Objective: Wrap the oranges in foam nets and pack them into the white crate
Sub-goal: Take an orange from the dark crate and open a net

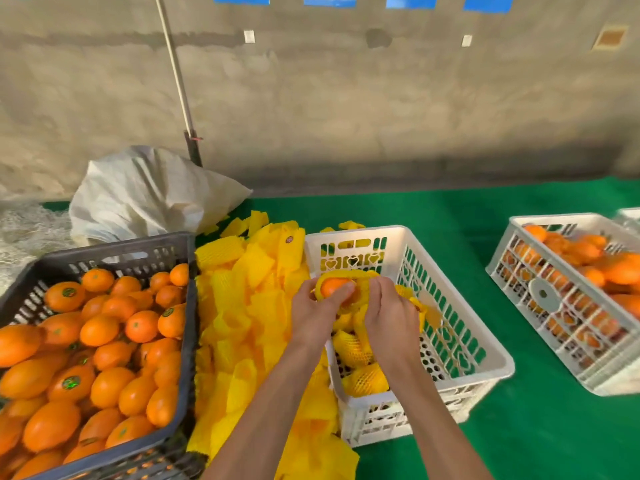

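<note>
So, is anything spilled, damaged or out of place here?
Nothing is damaged. The yellow foam nets lie in a loose heap between the dark crate and the white crate, some sliding toward the near edge. Both hands are working normally.

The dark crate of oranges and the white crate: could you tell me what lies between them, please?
A loose heap of yellow foam nets fills the gap between the dark crate and white crate, in the head view.

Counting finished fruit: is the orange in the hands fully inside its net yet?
Not yet. The orange shows bare peel through the stretched mouth of the foam net, held by left hand and right hand.
</note>
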Available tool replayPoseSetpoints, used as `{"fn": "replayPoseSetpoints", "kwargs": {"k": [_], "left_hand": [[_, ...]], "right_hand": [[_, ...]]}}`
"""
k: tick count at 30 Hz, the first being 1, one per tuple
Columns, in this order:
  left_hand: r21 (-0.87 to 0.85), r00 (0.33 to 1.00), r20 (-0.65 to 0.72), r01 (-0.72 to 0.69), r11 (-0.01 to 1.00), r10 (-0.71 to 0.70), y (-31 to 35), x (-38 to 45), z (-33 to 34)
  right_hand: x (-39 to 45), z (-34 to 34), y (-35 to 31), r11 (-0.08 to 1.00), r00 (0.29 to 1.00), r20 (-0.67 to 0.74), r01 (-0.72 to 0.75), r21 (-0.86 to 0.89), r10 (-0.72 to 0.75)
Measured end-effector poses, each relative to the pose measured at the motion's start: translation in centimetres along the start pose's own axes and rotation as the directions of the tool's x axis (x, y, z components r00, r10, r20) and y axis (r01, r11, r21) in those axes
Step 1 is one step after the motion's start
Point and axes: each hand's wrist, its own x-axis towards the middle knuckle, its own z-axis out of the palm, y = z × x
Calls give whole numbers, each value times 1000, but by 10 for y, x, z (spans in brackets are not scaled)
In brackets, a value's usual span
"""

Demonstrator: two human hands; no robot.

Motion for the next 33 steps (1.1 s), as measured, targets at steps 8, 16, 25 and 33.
{"fn": "replayPoseSetpoints", "kwargs": {"k": [8, 16, 25, 33], "left_hand": [[318, 992, 108, -96, 943, 65, -9, 26, 47], [418, 983, 151, -162, 894, 107, -25, 34, 35], [528, 969, -99, -144, 837, 228, 3, 18, -98], [506, 943, -196, -137, 851, 269, 9, -3, -215]], "right_hand": [[12, 6, 39, 992, 987, 100, -121, -40, 125], [-3, 33, 46, 952, 900, 424, -214, 219, 104], [-20, 90, -50, 970, 672, 733, -95, 225, -105], [-64, 133, -104, 995, 499, 863, -4, 97, -82]]}}
